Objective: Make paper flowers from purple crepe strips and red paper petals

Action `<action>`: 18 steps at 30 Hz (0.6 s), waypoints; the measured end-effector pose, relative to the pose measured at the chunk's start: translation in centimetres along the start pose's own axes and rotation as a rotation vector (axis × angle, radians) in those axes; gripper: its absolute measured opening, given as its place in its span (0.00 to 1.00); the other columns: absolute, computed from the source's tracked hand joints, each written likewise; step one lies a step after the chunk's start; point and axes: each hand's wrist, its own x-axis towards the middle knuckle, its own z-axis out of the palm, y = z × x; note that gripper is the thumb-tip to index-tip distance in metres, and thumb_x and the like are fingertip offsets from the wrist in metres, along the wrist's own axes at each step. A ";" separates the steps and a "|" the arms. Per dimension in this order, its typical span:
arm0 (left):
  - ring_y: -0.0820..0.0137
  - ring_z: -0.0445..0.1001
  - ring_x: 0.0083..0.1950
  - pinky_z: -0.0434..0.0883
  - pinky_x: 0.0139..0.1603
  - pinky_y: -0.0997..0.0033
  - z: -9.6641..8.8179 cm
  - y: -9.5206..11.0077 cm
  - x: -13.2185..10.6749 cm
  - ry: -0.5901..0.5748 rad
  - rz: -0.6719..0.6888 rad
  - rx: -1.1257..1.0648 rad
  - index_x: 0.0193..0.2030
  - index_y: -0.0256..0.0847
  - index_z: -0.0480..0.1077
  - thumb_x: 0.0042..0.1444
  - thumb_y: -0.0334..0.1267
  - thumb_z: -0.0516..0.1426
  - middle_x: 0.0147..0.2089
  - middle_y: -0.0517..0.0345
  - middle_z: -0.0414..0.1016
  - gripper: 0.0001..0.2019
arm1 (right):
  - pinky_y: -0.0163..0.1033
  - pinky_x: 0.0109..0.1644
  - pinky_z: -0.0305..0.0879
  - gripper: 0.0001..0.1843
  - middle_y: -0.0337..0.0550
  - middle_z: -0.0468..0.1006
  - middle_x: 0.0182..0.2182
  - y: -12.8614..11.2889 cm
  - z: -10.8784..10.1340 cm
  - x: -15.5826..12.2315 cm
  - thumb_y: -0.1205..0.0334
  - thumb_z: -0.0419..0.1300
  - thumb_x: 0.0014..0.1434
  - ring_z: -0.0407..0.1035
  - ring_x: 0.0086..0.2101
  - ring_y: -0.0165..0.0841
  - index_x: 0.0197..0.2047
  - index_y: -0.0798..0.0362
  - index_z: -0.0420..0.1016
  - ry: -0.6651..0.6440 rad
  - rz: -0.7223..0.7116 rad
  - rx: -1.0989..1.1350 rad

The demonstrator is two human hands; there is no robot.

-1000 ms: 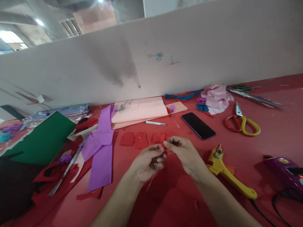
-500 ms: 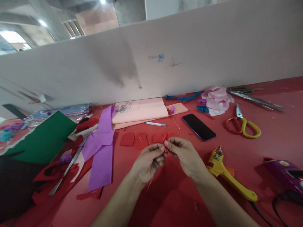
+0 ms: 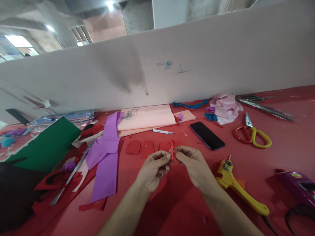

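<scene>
Between my hands, a small red felt piece stands nearly edge-on above the red table. My left hand is closed, its thumb and fingers pinching the felt from the left. A thin, thread-like or needle-like line hangs below that hand; which it is, I cannot tell. My right hand is also pinched, its fingertips right against the felt's right side; what lies between them is too small to make out. Flat red felt cutouts lie in a row just beyond my hands, the right ones partly covered.
A white pen, a black phone and scissors lie beyond my hands. A yellow glue gun is close to my right forearm. Purple felt strips and a green sheet cover the left. A pale partition stands behind.
The red felt piece has turned more upright and edge-on. My right fingertips have shifted slightly right and off its face. The whole view has dipped a little lower in the frame.
</scene>
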 end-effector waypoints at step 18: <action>0.86 0.57 0.15 0.46 0.16 0.83 0.1 0.2 0.0 -0.056 0.023 -0.030 0.24 0.32 0.71 0.40 0.37 0.70 0.22 0.58 0.72 0.13 | 0.33 0.30 0.53 0.07 0.34 0.71 0.19 0.5 0.3 -0.5 0.60 0.67 0.47 0.58 0.23 0.25 0.24 0.53 0.77 -0.007 0.066 0.118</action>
